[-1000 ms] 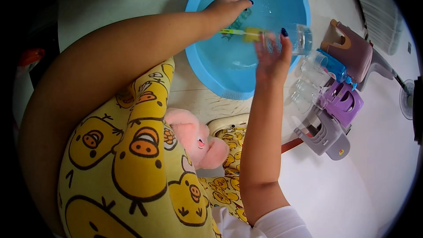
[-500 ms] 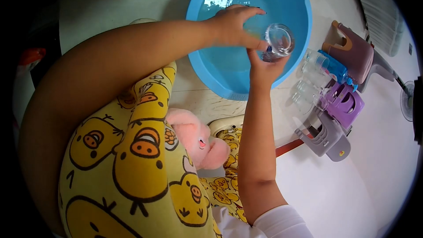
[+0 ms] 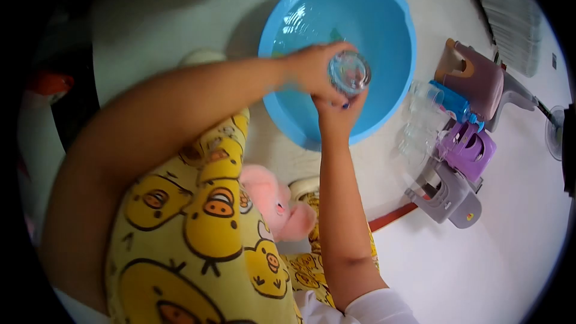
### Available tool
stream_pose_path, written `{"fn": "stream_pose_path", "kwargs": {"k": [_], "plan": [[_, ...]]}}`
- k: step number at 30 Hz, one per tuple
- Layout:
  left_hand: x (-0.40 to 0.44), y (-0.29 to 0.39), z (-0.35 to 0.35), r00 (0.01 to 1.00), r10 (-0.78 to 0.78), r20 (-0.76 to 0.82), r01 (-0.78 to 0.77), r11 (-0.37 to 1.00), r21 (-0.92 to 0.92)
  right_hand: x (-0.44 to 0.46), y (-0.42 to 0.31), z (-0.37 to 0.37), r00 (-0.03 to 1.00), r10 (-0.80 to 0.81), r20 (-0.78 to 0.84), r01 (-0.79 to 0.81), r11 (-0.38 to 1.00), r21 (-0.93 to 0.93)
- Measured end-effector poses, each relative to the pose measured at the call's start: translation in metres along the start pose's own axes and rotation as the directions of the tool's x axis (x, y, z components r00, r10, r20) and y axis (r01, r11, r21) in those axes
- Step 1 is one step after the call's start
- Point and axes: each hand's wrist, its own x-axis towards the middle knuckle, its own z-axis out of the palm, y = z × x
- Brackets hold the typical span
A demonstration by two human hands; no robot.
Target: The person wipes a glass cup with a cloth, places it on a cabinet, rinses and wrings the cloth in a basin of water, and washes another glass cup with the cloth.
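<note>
A clear drinking glass (image 3: 350, 74) is held over the blue basin (image 3: 403, 105), its round end facing up toward me. My left hand (image 3: 313, 71) comes in from the left, with its fingers curved around the glass's side. From below, my right hand (image 3: 341, 111) grips the lower part of the same glass, its fingers closed. The two hands are close together and partly hide the glass. Water (image 3: 306, 108) with bright ripples lies in the basin beneath them.
Several clear glasses (image 3: 417, 123) stand on the floor right of the basin. Behind them are a blue bottle (image 3: 451, 101), a brownish stool (image 3: 480, 78), a purple stool (image 3: 474, 150) and a grey stool (image 3: 441, 189). Pink plush (image 3: 273, 201) shows beside my yellow printed trousers (image 3: 174, 252).
My left hand, spread beside the glass earlier, has come around its side. Both hands and the glass have shifted left and slightly down in view.
</note>
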Motion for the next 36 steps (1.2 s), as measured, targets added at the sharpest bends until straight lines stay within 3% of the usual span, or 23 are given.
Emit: {"fn": "stream_pose_path", "kwargs": {"k": [2,6,8,10,11,12,13,15,16,17,18,19,21,23,25,27,31,34,36], "plan": [[-0.002,-0.006,0.004,1.000,0.027,0.013,-0.026,0.999,-0.024,-0.006,0.004,-0.006,0.997,0.075,-0.016,-0.074,0.996,0.051],[-0.014,0.000,0.002,0.999,-0.035,-0.017,0.033,0.996,-0.080,-0.012,-0.008,-0.010,0.990,0.117,0.076,-0.116,0.993,-0.023],[-0.012,0.011,0.003,0.994,-0.091,-0.058,0.086,0.992,-0.091,-0.001,-0.013,-0.030,0.982,0.043,0.182,0.013,0.956,-0.294],[-0.014,0.007,0.005,0.991,-0.038,-0.128,0.034,0.999,-0.031,0.005,-0.039,-0.054,0.970,0.068,0.234,0.077,0.825,-0.559],[-0.013,0.001,0.007,0.990,-0.018,-0.143,0.016,1.000,-0.010,0.009,-0.051,-0.066,0.950,0.235,0.205,-0.165,0.937,-0.307],[-0.012,-0.001,0.006,0.987,0.001,-0.161,-0.001,1.000,-0.001,0.016,-0.063,-0.077,0.887,0.394,0.243,-0.398,0.917,-0.035],[-0.015,0.009,0.004,0.986,0.024,-0.163,-0.021,1.000,0.021,0.022,-0.088,-0.087,0.782,0.556,0.280,-0.618,0.750,0.234],[-0.017,0.023,0.002,0.985,-0.101,-0.141,0.107,0.993,0.041,0.029,-0.105,-0.093,0.793,0.572,0.210,-0.601,0.790,0.121],[-0.018,0.027,0.001,0.986,-0.086,-0.141,0.094,0.994,0.049,0.027,-0.111,-0.093,0.802,0.560,0.206,-0.589,0.798,0.125],[-0.018,0.030,0.000,0.989,-0.089,-0.116,0.096,0.994,0.057,0.023,-0.114,-0.093,0.821,0.558,0.123,-0.361,0.673,-0.645],[-0.020,0.034,-0.001,0.991,-0.095,-0.091,0.101,0.993,0.065,0.022,-0.119,-0.091,0.862,0.503,0.067,0.041,0.062,-0.997],[-0.020,0.028,0.000,0.992,-0.086,-0.090,0.093,0.993,0.071,0.025,-0.122,-0.089,0.867,0.495,0.064,0.038,0.063,-0.997],[-0.017,0.014,0.003,0.991,-0.022,-0.130,0.033,0.996,0.084,0.033,-0.129,-0.084,0.991,0.134,-0.006,-0.080,0.550,-0.832],[-0.020,0.024,0.002,0.989,-0.023,-0.146,0.039,0.994,0.105,0.052,-0.162,-0.070,0.956,-0.293,-0.015,0.177,0.618,-0.766],[-0.021,0.028,0.002,0.987,-0.029,-0.159,0.051,0.990,0.131,0.069,-0.232,-0.049,0.871,-0.491,-0.025,0.374,0.694,-0.615],[-0.019,0.015,0.005,0.986,0.045,-0.160,-0.016,0.984,0.179,0.083,-0.279,-0.026,0.755,-0.656,0.000,0.564,0.649,-0.510],[-0.019,0.019,0.002,0.991,0.049,-0.123,-0.020,0.975,0.223,0.094,-0.351,0.028,0.504,-0.849,0.156,0.836,0.434,-0.336],[-0.020,0.026,-0.001,0.997,0.018,-0.081,-0.005,0.988,0.153,0.093,-0.378,0.078,0.468,-0.867,0.172,0.883,0.448,-0.142],[0.002,-0.023,0.015,0.925,0.362,-0.117,-0.336,0.922,0.193,0.099,-0.385,0.105,0.449,-0.872,0.196,0.893,0.436,-0.109]]}}
